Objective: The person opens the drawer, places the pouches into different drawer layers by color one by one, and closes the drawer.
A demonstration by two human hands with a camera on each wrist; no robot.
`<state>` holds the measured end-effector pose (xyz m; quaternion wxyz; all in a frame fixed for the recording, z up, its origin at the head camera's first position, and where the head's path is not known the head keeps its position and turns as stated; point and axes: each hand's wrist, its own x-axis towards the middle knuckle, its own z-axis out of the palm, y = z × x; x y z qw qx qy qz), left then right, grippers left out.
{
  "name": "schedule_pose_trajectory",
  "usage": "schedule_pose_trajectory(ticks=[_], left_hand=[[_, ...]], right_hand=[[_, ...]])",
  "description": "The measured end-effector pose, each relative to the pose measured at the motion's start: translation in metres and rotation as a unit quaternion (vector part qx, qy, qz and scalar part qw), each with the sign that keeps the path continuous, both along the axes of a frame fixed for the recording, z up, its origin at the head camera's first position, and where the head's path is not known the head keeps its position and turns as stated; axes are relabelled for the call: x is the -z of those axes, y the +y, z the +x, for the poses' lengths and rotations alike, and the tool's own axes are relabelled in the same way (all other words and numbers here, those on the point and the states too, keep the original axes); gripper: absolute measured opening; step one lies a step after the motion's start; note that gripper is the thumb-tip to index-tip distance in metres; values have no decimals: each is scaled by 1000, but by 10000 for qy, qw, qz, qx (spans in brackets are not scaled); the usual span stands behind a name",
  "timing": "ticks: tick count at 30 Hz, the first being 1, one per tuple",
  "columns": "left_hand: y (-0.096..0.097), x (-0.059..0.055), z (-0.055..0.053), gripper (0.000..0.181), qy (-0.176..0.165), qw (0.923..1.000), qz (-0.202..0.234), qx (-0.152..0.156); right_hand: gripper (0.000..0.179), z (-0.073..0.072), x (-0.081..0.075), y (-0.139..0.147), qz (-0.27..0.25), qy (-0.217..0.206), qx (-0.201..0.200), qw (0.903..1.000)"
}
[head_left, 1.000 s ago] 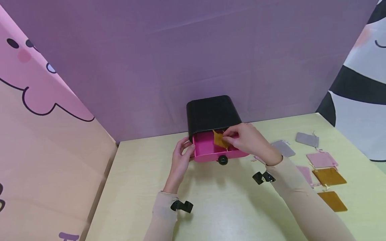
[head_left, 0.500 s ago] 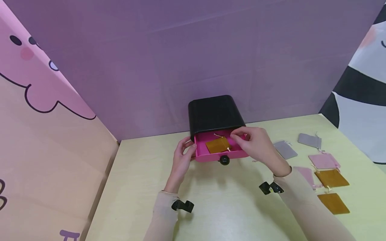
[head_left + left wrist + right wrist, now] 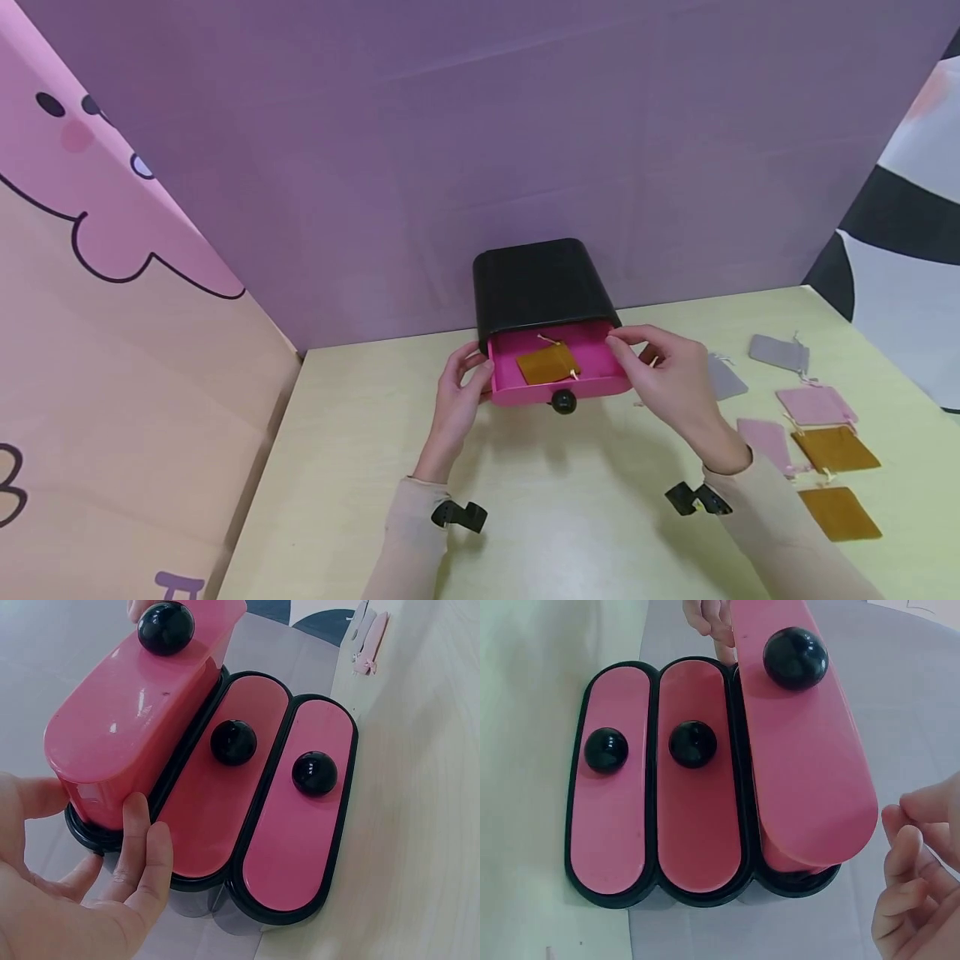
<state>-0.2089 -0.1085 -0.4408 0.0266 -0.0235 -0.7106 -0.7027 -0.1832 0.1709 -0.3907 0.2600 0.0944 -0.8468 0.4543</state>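
The pink top drawer (image 3: 525, 394) of a small black cabinet (image 3: 540, 283) is pulled out. Inside it a mustard drawstring pouch (image 3: 547, 364) lies flat, toward the drawer's left and middle. My left hand (image 3: 455, 396) grips the drawer's left end, with the thumb on one side and fingertips on the other; the left wrist view shows this closely. At the opposite end, my right hand (image 3: 678, 379) has its thumb and fingers loosely bent beside the drawer's right edge. Nothing is between those fingers, and the right wrist view shows a small gap to the drawer.
Below the top drawer, two more drawers with black knobs, the middle drawer (image 3: 697, 817) and bottom drawer (image 3: 611, 825), are closed. On the right of the table lie grey pouches (image 3: 780, 352), pink pouches (image 3: 816, 405) and mustard pouches (image 3: 840, 512). A purple backdrop (image 3: 420, 167) stands behind the cabinet.
The right hand has let go of the mustard pouch, which now lies in the drawer, and has moved right to the drawer's right edge. The left hand keeps its grip.
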Motion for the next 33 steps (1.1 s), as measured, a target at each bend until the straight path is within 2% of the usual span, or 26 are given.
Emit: schedule_pose_trajectory(ticks=[7, 12, 20, 24, 28, 33], left_hand=[[0, 1, 0, 51, 23, 10000, 23, 5], [1, 1, 1, 51, -10, 10000, 47, 27], [-1, 1, 1, 51, -12, 10000, 7, 19], [-1, 1, 0, 51, -28, 10000, -43, 9], [-1, 0, 0, 51, -32, 10000, -39, -9], [0, -1, 0, 50, -32, 10000, 42, -9]], right_hand=[[16, 10, 15, 3, -53, 19, 23, 10000], [13, 14, 27, 6, -115, 186, 140, 9997], [15, 23, 36, 12, -606, 406, 369, 9967], [16, 27, 39, 16, -783, 502, 346, 9951], [16, 32, 42, 22, -725, 506, 291, 9957], [17, 39, 46, 34, -397, 454, 363, 9975]])
